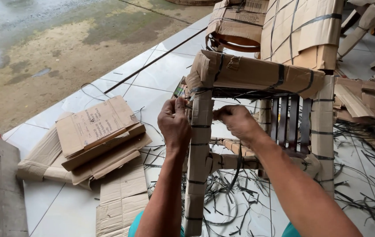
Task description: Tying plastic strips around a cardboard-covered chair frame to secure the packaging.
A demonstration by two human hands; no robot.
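A: What is held by the two hands?

B: A chair leg (199, 153) wrapped in cardboard is worked on. The left hand (174, 124) is closed around the upper part of this leg, with the fingers curled on its left edge. The right hand (236, 121) is pinched shut just beside the same leg, on its right side; what is gripped between the fingers is too small to be told, perhaps a thin strap.

A: Where is the leg placed?

B: It belongs to a chair (257, 101) wrapped in cardboard and bound with black straps, which is seen in the middle of the view, standing on the white tiled floor (161, 74). The leg is the nearest one, upright, under a padded cardboard rail (253, 72).

A: What is found around it?

B: On the left, a pile of flattened cardboard pieces (93, 140) is laid on the tiles, well apart from the hands. Many cut black straps (231, 193) are scattered on the floor under and behind the chair. Behind the chair, a second wrapped piece of furniture (301, 30) is seen, touching or very near to it. A long thin rod (156, 61) is laid across the tiles, and wet concrete ground (55, 39) is seen beyond.

A: Is something standing in the way?

B: The forearms cover part of the lower frame, and the dark slats (290, 120) are partly hidden behind the wrapped rail.
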